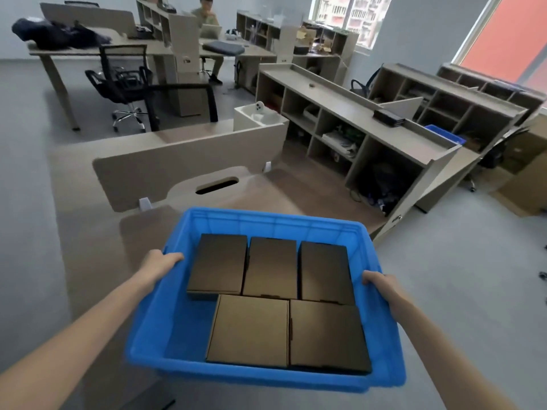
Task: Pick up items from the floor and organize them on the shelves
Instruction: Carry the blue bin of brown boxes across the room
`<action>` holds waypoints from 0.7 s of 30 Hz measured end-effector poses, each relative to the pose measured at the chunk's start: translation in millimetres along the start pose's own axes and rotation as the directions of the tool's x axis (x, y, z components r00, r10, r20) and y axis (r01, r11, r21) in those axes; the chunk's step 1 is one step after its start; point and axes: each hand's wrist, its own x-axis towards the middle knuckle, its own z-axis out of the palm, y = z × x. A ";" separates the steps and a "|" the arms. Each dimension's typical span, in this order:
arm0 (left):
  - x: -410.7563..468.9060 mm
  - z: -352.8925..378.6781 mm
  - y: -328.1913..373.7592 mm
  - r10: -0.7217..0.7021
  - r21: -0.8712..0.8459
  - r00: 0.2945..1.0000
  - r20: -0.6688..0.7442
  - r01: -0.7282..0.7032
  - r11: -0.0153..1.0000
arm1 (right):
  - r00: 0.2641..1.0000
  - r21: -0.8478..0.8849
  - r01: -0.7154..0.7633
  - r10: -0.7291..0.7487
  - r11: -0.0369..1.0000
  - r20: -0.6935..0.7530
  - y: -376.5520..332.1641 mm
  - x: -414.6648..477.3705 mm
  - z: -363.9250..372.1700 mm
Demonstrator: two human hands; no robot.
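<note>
Now, both hands (pixel 167 261) (pixel 377 282) on blue bin (pixel 266 217).

OFFICE INTERIOR: A beige desk (pixel 275 187) with an oval cable slot (pixel 217 185) is backed by a low partition panel (pixel 177 161). A black mesh chair (pixel 124 75) is drawn up near a long rear desk (pixel 139 48), on which dark clothing (pixel 56 32) is heaped. A person (pixel 207 16) is seated behind a laptop (pixel 210 31), with a grey cushion (pixel 224 48) laid nearby. A white device (pixel 260 107) is propped in a white box (pixel 260 119). An orange-red surface is seen through the right-hand window (pixel 512 39).
</note>
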 end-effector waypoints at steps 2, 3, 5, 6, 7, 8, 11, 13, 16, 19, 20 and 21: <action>21.0 25.3 28.3 0.000 0.008 1.000 -0.017 0.001 1.000 | 1.000 -0.002 0.006 -0.006 1.000 0.021 -22.6 44.8 -11.9; 31.6 38.7 40.6 -0.008 0.008 1.000 -0.021 0.009 1.000 | 0.999 -0.013 0.006 -0.006 1.000 0.033 -32.9 68.7 -17.0; 56.1 67.9 63.8 -0.043 -0.012 0.998 -0.042 0.043 0.999 | 0.998 -0.042 0.022 -0.019 0.999 0.068 -54.6 125.0 -26.5; 67.9 83.7 74.5 -0.059 -0.020 0.996 -0.060 0.058 0.998 | 0.996 -0.046 0.036 -0.032 0.998 0.086 -65.8 155.1 -29.8; 77.6 100.0 84.2 -0.074 -0.023 0.994 -0.079 0.073 0.997 | 0.993 -0.043 0.050 -0.045 0.998 0.106 -77.1 186.2 -33.4; 87.5 117.0 92.4 -0.093 -0.037 0.990 -0.104 0.090 0.995 | 0.990 -0.046 0.054 -0.048 0.997 0.130 -88.3 217.8 -36.7; 103.7 161.9 113.6 -0.164 -0.076 0.970 -0.181 0.153 0.985 | 0.978 -0.103 0.068 -0.046 0.992 0.203 -117.1 297.9 -49.9; 108.8 187.7 125.5 -0.217 -0.099 0.952 -0.215 0.200 0.975 | 0.965 -0.129 0.089 -0.053 0.988 0.256 -138.4 340.1 -60.7; 121.6 219.9 140.6 -0.281 -0.137 0.928 -0.247 0.253 0.958 | 0.942 -0.199 0.140 -0.069 0.970 0.328 -175.3 399.6 -69.7; 137.2 246.0 147.0 -0.333 -0.168 0.900 -0.283 0.296 0.940 | 0.927 -0.269 0.175 -0.066 0.947 0.369 -207.0 450.1 -68.6; 143.0 253.5 148.5 -0.354 -0.183 0.888 -0.292 0.312 0.932 | 0.923 -0.292 0.190 -0.069 0.937 0.379 -218.3 461.1 -65.9; 149.3 260.9 150.3 -0.368 -0.194 0.882 -0.293 0.322 0.927 | 0.921 -0.298 0.202 -0.077 0.933 0.383 -228.4 474.3 -62.0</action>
